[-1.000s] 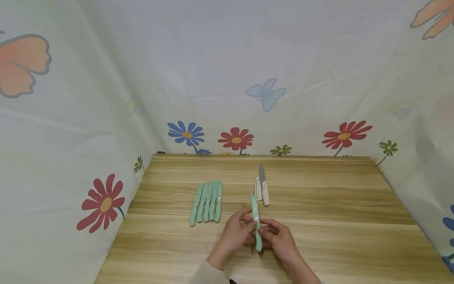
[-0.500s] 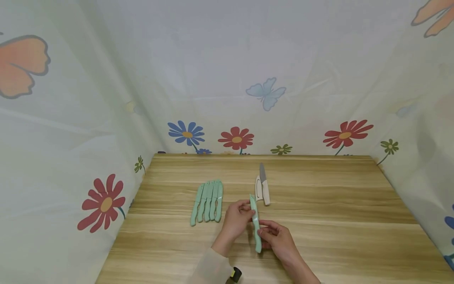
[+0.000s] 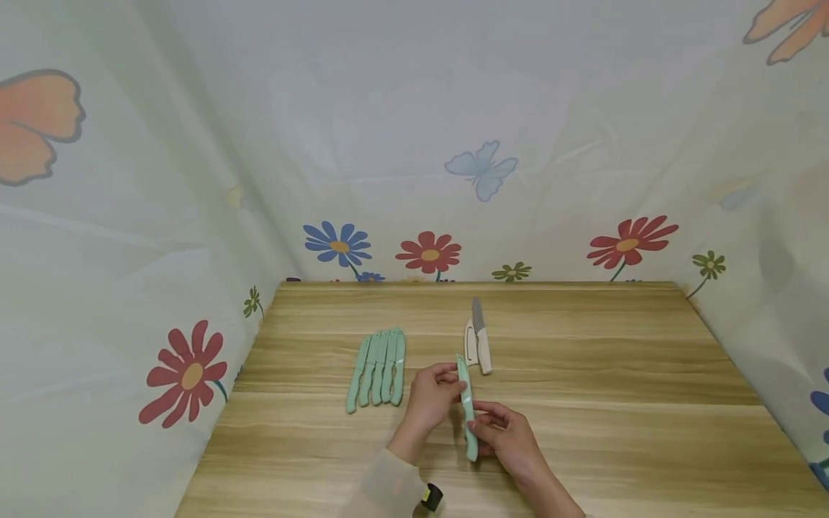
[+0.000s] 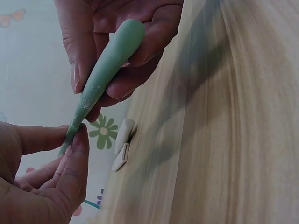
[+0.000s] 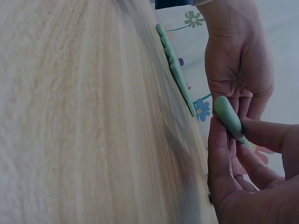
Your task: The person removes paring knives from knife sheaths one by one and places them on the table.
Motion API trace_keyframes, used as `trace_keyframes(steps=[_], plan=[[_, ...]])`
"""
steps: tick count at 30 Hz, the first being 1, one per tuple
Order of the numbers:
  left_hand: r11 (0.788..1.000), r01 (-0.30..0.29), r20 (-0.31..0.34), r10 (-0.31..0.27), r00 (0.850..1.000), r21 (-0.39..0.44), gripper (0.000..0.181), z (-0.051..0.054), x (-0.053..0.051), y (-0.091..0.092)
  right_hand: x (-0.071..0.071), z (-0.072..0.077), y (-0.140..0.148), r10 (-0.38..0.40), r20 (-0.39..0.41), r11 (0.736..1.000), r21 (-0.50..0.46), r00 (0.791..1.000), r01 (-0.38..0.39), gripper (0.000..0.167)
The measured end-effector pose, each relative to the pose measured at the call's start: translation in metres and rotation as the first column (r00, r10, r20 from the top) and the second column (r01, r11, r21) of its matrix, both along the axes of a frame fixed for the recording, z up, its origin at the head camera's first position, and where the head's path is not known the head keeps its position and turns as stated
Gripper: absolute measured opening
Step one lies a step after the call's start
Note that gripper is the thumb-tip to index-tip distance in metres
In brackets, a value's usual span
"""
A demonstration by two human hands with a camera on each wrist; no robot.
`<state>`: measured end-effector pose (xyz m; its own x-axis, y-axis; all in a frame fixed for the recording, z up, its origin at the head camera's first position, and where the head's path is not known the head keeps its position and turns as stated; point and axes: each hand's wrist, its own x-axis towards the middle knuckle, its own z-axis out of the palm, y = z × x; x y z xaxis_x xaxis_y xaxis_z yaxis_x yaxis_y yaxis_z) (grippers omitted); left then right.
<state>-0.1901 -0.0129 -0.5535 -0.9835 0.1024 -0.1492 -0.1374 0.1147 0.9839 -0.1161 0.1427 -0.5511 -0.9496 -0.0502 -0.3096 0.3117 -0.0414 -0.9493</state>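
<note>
A green sheathed knife (image 3: 469, 410) is held above the table by both hands, its handle toward the person. My left hand (image 3: 429, 401) pinches the sheathed blade part between thumb and fingers. Lower down, my right hand (image 3: 514, 440) pinches the handle. The left wrist view shows the rounded green handle (image 4: 110, 63) between the right hand's thumb and fingers, with the left hand (image 4: 51, 182) gripping the narrow part below. From the right wrist, the handle end (image 5: 227, 114) points at the camera, near the right hand's fingers (image 5: 222, 158).
Several green knives (image 3: 378, 368) lie side by side on the wooden table (image 3: 615, 374), left of the hands. Beyond the held knife lie a knife with a grey blade and white handle (image 3: 483, 345) and a white sheath (image 3: 471, 344). A flower-patterned curtain (image 3: 544, 180) surrounds the table.
My left hand has slid up along the green knife, from near the handle to its sheathed part. My right hand has stayed nearly in place on the handle.
</note>
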Motion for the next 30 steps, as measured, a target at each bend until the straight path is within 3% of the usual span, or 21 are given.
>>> trace_keyframes(steps=[30], plan=[[1.000,-0.023,0.022,0.022,1.000,0.017,0.033,-0.0019,-0.0020,-0.0003,0.0025,-0.0042,0.0041,0.080,0.009,0.997,-0.011,0.997,-0.080,0.047]])
